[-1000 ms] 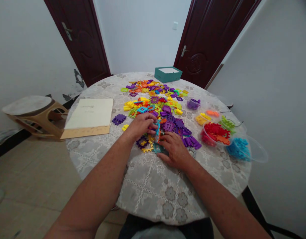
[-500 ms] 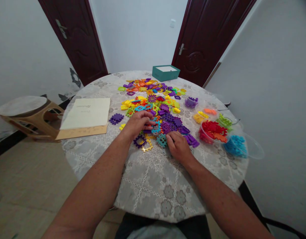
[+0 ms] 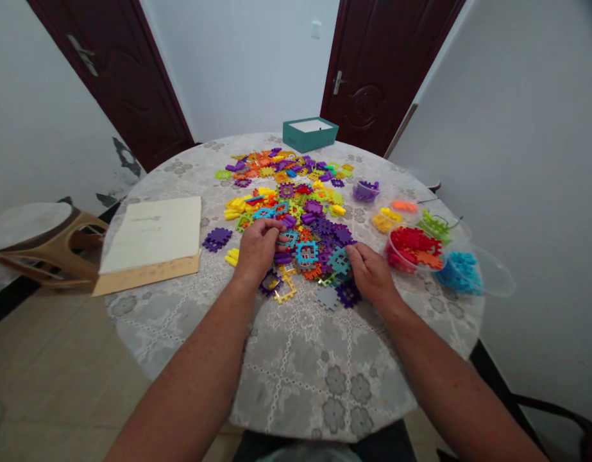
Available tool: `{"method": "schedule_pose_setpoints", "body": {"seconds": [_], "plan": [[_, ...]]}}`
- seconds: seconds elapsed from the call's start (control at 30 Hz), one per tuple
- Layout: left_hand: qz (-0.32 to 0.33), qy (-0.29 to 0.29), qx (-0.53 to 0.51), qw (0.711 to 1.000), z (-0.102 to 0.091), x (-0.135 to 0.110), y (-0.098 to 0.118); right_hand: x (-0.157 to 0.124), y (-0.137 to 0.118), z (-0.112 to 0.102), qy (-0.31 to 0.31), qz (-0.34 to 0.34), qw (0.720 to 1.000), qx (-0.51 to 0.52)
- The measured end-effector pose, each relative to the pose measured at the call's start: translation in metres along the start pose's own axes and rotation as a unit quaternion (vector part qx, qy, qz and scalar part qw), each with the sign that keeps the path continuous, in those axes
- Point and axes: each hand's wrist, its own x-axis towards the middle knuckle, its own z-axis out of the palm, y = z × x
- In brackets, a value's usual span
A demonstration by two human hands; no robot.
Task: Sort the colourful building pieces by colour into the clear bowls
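Note:
My left hand [image 3: 258,251] is at the left side of a pile of plastic interlocking building pieces [image 3: 324,230], fingers closed at the edge of a teal-blue square frame piece [image 3: 290,239]. My right hand [image 3: 373,273] pinches a teal square toothed piece [image 3: 338,260] between thumb and fingers at the pile's right side. Between the hands lies a bright blue frame piece [image 3: 306,255]. Nearer to me are a grey piece [image 3: 328,297], a dark purple piece [image 3: 348,294] and a yellow frame [image 3: 287,295].
Clear tubs with red pieces [image 3: 414,247], blue pieces [image 3: 460,273] and other colours stand on the right. A sheet of paper [image 3: 154,231] lies on the left, near a lone purple piece [image 3: 217,239]. A green box [image 3: 310,136] is at the back, behind more loose pieces [image 3: 267,172].
My right hand has moved right with the teal piece, uncovering the grey and dark purple pieces. My left hand has drawn back slightly from the bright blue frame. The view has shifted.

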Motion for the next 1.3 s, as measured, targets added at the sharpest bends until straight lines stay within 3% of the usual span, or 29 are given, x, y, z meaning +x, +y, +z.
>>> {"method": "schedule_pose_setpoints", "body": {"seconds": [0.13,0.27,0.37,0.43,0.63,0.87,1.17,1.3], "plan": [[0.077,-0.004,0.182,0.98,-0.001,-0.006,0.004,-0.002,-0.003,0.003,-0.013,0.036,0.996,0.084],[0.193,-0.065,0.363,0.909,0.002,-0.018,0.011,-0.005,-0.011,0.007,-0.022,0.083,0.979,0.183],[0.206,-0.117,0.448,0.862,0.008,-0.026,0.01,-0.006,-0.013,0.01,-0.046,0.109,0.961,0.249],[0.204,-0.131,0.471,0.848,0.012,-0.029,0.007,-0.006,-0.013,0.012,-0.077,0.093,0.956,0.268],[0.174,-0.139,0.447,0.866,0.013,-0.028,0.005,-0.009,-0.008,0.019,-0.1,0.021,0.971,0.216],[0.174,-0.143,0.409,0.884,0.01,-0.026,0.013,-0.012,-0.007,0.022,-0.107,0.006,0.974,0.199],[0.099,-0.286,0.291,0.908,0.01,-0.031,0.026,-0.008,-0.01,0.016,-0.104,0.033,0.96,0.259],[0.03,-0.296,0.197,0.934,0.006,-0.025,0.023,-0.006,-0.012,0.008,-0.129,0.057,0.935,0.324]]}}
